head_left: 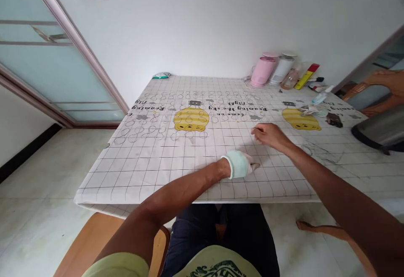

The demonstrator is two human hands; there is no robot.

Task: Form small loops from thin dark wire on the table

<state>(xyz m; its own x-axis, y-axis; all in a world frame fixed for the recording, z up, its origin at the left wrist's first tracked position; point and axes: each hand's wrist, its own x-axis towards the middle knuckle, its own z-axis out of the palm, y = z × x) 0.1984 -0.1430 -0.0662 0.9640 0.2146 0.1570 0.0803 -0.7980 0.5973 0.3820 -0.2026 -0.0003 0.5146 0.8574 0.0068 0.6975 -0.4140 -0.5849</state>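
My left hand (240, 164) wears a white glove with a pale green cuff and rests low over the checked tablecloth (151, 165). Its fingers point right and look pressed together; anything in them is too small to make out. Bare and a little farther up, my right hand (267, 135) has its fingers curled in a pinch, their contents hidden. The two hands are apart. Many thin dark loops (159, 132) lie in rows across the far left and middle of the cloth. A tangle of thin dark strands (325, 154) lies right of my right forearm.
Along the wall stand a pink cylinder (263, 71), a white cylinder (282, 69), a bottle (289, 79) and a yellow-red box (307, 76). A metal vessel (383, 130) and a small dark object (333, 120) sit at right. A packet (161, 75) lies far left.
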